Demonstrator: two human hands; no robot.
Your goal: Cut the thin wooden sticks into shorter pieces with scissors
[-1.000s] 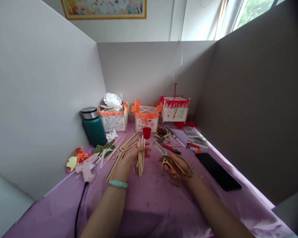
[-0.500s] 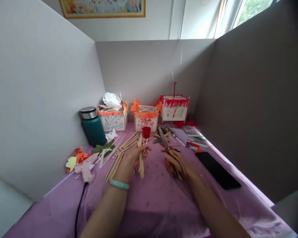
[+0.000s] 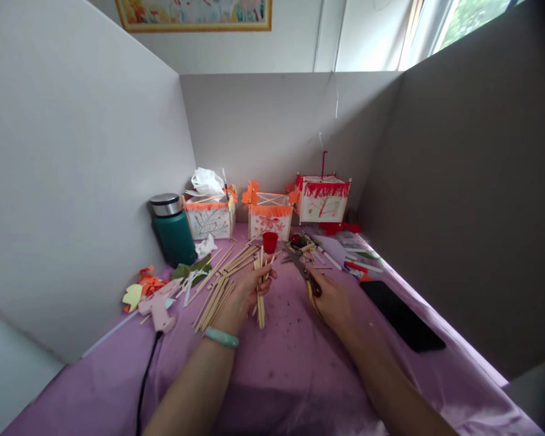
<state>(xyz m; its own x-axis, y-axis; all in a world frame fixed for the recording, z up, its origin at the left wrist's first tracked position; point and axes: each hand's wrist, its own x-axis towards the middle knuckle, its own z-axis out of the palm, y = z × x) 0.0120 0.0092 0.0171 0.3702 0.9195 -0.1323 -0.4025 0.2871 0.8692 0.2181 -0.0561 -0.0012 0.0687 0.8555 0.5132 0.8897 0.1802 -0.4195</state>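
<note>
A bundle of thin wooden sticks (image 3: 260, 311) stands nearly upright in my left hand (image 3: 253, 287), its fingers wrapped round the middle. My right hand (image 3: 330, 298) is closed on the handles of a pair of scissors (image 3: 301, 266), whose blades point up and left towards the bundle without touching it. Beside my left wrist, more wooden sticks (image 3: 214, 306) lie on the purple cloth (image 3: 290, 363). Just beyond the bundle is a small red cup (image 3: 269, 243).
A green bottle (image 3: 173, 233) and a pink glue gun (image 3: 160, 310) are at the left. Three paper lanterns, including a red-fringed one (image 3: 323, 203), line the back. A black phone (image 3: 402, 316) lies right, near pens (image 3: 329, 259). Grey partitions (image 3: 286, 121) surround the table.
The scissors have turned, with their blades now lower and pointing more to the left. My right hand has closed further round the handles. My left hand still holds its bundle.
</note>
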